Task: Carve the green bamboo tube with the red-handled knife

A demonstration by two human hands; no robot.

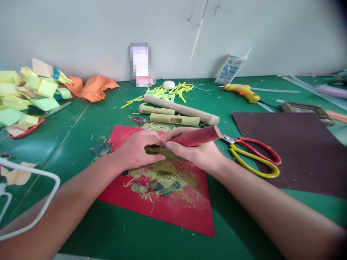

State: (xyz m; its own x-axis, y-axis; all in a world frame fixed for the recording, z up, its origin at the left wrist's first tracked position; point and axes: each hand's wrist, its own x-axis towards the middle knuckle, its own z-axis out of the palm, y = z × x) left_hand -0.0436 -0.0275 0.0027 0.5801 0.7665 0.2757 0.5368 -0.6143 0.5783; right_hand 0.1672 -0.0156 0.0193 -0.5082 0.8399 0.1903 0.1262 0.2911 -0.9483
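Observation:
My left hand (138, 150) is closed around a short green bamboo piece (159, 152) held over a red paper sheet (187, 213). My right hand (197, 153) grips a tool with a red handle (199, 136) and presses it against the same bamboo piece. Its blade is hidden between my fingers. Pale shavings and dark bark chips (159, 180) lie heaped on the red sheet just below both hands.
Behind the sheet lie two cut bamboo tubes (173, 119) and a wooden stick (184, 109). Red-and-yellow scissors (255, 155) and a dark brown sheet (295, 151) sit to the right. A yellow glue gun (244, 92) lies farther back. Folded coloured papers (29, 94) pile up left.

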